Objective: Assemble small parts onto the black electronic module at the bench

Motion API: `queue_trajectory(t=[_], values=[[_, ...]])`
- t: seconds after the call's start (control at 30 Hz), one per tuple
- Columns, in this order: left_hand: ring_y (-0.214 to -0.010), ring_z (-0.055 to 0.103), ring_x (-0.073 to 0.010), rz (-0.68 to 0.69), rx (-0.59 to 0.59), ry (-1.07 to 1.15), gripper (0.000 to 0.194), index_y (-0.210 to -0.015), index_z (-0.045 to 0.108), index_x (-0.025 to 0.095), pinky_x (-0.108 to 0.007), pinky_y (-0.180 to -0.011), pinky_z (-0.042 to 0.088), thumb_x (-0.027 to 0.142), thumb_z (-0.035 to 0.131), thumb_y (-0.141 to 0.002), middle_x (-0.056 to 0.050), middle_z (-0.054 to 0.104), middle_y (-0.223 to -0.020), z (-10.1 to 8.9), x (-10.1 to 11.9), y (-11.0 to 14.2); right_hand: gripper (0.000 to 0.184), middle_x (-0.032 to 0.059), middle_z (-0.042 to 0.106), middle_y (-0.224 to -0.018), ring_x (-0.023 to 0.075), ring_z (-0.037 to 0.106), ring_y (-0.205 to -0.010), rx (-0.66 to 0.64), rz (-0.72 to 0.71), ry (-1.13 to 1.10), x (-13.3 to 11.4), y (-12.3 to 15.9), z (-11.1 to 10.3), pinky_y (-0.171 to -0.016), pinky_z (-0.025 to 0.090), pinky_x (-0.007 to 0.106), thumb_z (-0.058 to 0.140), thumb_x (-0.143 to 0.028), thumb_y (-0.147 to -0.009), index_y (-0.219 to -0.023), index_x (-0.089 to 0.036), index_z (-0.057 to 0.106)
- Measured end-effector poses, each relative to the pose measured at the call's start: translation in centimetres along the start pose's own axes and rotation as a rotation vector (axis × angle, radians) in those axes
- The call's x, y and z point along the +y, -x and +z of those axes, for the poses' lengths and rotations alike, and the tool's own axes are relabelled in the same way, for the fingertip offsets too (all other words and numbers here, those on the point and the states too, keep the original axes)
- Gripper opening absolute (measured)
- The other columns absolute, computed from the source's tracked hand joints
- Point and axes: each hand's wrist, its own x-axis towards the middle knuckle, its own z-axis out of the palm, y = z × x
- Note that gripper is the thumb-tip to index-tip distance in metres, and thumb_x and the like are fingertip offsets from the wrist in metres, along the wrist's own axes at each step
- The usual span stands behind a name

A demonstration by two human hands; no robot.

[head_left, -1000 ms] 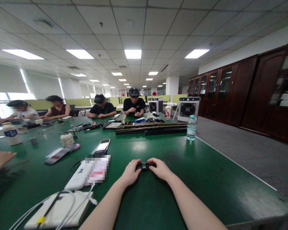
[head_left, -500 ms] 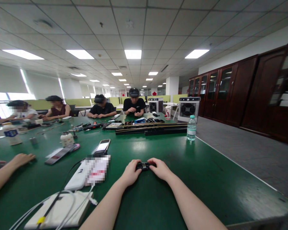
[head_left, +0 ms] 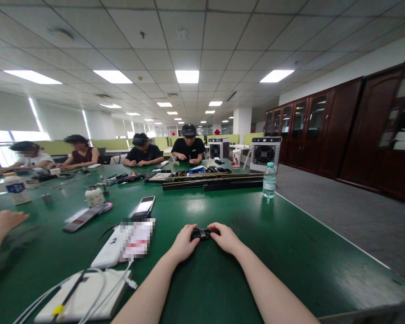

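A small black device (head_left: 201, 234), its exact kind too small to make out, sits low over the green table between my hands. My left hand (head_left: 185, 242) grips its left end, fingers behind and thumb in front. At the right end, my right hand (head_left: 225, 236) pinches it with thumb and fingertips. Lighter grey parts show on the device's upper face. Whether it rests on the tabletop or is held just above it, I cannot tell.
Left of my hands lie a phone (head_left: 144, 207), a white power bank (head_left: 111, 246) and a white box (head_left: 84, 294) with cables. A water bottle (head_left: 269, 181) stands ahead right. Black rails (head_left: 234, 183) lie further back. A co-worker's hand (head_left: 8, 220) is at far left.
The co-worker's hand at far left has drawn back to the left. My own hands and the black device look unmoved. The person opposite has lowered a hand.
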Motion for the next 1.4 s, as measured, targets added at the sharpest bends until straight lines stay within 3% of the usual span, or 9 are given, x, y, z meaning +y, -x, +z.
queue_trajectory(t=[0.4,0.93,1.4], values=[[-0.111,0.051,-0.0206,-0.001,0.004,-0.002,0.043,-0.117,0.052,0.016,-0.035,-0.101,0.036,0.015,0.051,-0.074,-0.010,0.055,-0.116,0.04,-0.15,-0.03,0.026,0.0043,0.068,-0.099,0.0178,0.062,-0.093,-0.005,0.006,0.020,-0.24,0.11,-0.14,-0.088,0.045,0.031,0.051,-0.016,-0.074,-0.096,-0.020,0.064],[-0.110,0.051,-0.0204,-0.013,-0.006,-0.030,0.042,-0.115,0.052,0.011,-0.032,-0.101,0.036,0.012,0.050,-0.073,-0.013,0.054,-0.116,-0.12,0.30,0.06,0.027,0.0049,0.068,-0.100,0.0183,0.062,-0.094,-0.001,-0.007,0.018,-0.13,0.05,-0.06,-0.089,0.045,0.032,0.049,-0.015,-0.075,-0.097,-0.019,0.065],[-0.108,0.052,-0.0205,-0.007,-0.002,0.007,0.041,-0.114,0.053,0.016,-0.034,-0.100,0.037,0.017,0.054,-0.073,-0.010,0.055,-0.114,-0.22,0.22,0.11,0.025,0.0036,0.068,-0.098,0.0173,0.062,-0.093,0.000,-0.003,0.026,-0.54,0.18,-0.23,-0.087,0.046,0.031,0.049,-0.016,-0.078,-0.096,-0.020,0.065]])
